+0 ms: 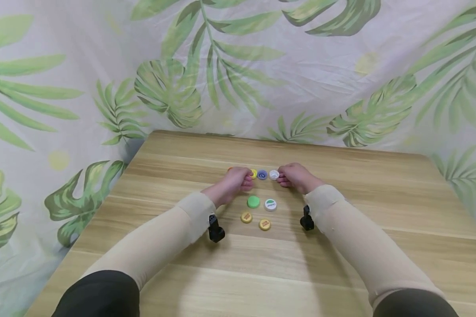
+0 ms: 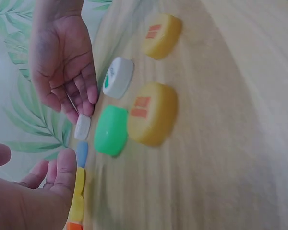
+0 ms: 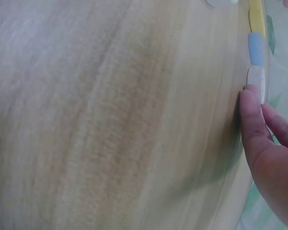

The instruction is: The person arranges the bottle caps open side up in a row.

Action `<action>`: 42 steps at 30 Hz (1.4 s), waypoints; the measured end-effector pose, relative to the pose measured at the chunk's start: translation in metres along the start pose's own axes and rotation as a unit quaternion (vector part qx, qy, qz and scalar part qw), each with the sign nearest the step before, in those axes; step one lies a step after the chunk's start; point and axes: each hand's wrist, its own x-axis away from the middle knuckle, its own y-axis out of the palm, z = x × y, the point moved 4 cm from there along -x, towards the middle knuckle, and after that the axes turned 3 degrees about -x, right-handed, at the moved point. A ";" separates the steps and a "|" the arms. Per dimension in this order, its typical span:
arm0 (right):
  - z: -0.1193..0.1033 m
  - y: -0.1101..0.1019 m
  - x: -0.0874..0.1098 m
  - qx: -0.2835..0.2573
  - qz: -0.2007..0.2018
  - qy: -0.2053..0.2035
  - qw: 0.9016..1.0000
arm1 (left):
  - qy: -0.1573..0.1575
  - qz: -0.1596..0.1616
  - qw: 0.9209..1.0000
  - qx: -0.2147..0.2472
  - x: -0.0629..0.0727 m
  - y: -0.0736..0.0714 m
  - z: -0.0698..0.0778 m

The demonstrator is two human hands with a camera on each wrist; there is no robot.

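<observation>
Head view: at the far part of the wooden surface (image 1: 261,268), a row of caps runs left to right: orange cap (image 1: 230,168), two yellow caps (image 2: 78,194), blue cap (image 1: 262,175), white cap (image 1: 274,175). The right hand (image 1: 299,176), fingers loosely extended, touches the white cap's right edge with its fingertips. The left hand (image 1: 235,180), fingers relaxed and ungripping, is beside the yellow caps; contact cannot be told. Nearer lie a green cap (image 1: 253,201), a white-and-green cap (image 1: 271,204) to its right, and two gold caps (image 1: 246,217) nearest.
</observation>
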 end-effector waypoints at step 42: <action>0.003 0.013 0.012 0.200 -0.095 -0.054 0.974 | -0.021 -0.096 0.991 -0.093 0.015 0.021 -0.011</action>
